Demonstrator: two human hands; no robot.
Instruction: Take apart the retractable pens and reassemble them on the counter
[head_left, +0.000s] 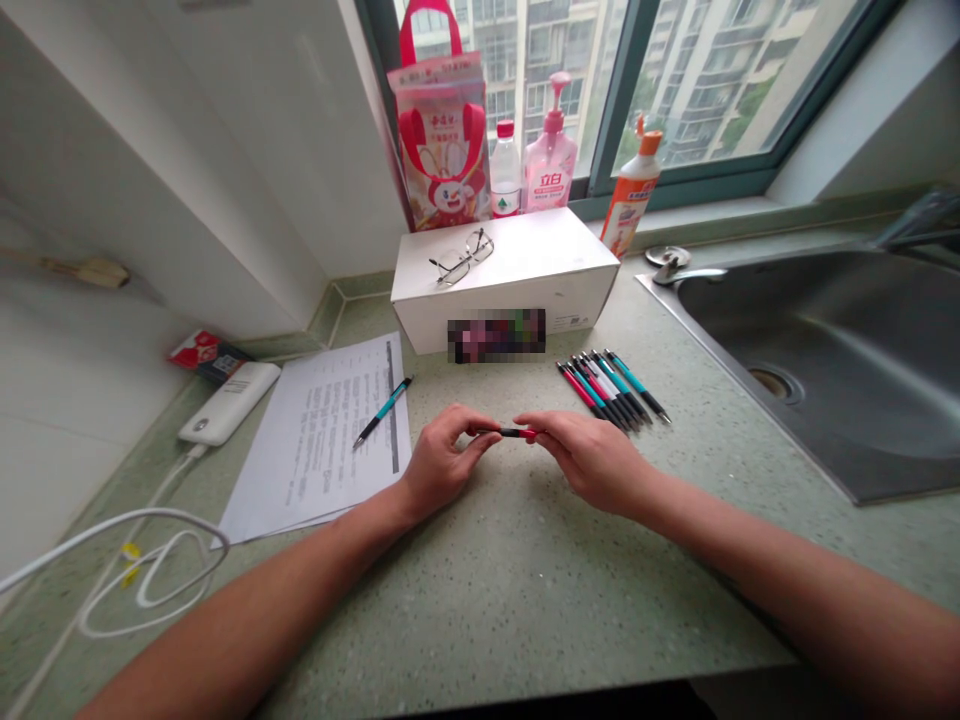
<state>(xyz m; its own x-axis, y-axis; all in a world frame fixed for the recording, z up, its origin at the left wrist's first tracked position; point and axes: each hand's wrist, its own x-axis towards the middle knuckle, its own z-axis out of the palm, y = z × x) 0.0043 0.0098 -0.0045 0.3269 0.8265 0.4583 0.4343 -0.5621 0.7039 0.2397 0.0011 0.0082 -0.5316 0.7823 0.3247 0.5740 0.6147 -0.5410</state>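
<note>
Both my hands meet over the speckled green counter, pinching one red and black pen held level between them. My left hand grips its dark end, and my right hand grips its red end. Just beyond my right hand lies a row of several pens, red, teal and white, side by side. A single teal pen rests on printed sheets of paper to the left of my left hand.
A white box with spectacles on it stands behind the pens. Bottles and a red gift bag line the windowsill. A steel sink fills the right. A white power bank and cable lie at left.
</note>
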